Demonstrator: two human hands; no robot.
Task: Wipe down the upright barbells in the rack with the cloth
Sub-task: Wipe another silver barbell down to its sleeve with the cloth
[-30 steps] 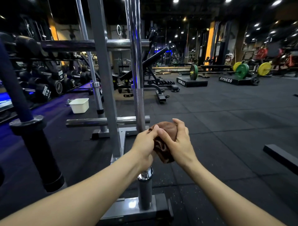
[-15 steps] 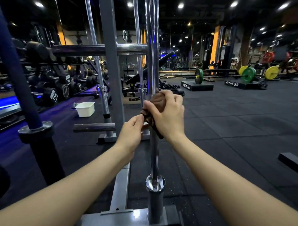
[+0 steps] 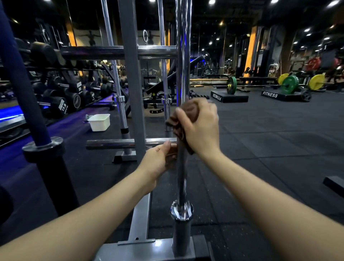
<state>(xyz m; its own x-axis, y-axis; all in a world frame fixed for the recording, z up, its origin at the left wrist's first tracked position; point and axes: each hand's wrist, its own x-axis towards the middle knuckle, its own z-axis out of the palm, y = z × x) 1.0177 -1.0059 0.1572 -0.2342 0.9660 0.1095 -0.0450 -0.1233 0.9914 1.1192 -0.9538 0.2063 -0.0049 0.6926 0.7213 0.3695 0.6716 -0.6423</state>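
My feed shows a dim gym lit by small round white ceiling spotlights [image 3: 212, 2] strung across twelve to two o'clock, with a blue glowing strip [image 3: 11, 113] at nine o'clock tinting the floor purple. Glare streaks run down the upright chrome barbell shaft [image 3: 183, 55] at centre and flash off its shiny steel collar [image 3: 182, 209] at six o'clock. I see motion blur smearing the right hand [image 3: 200, 128] and its crumpled brown cloth [image 3: 188, 111], while wide-angle distortion bends the dark blue padded bar [image 3: 20, 78] at nine o'clock.
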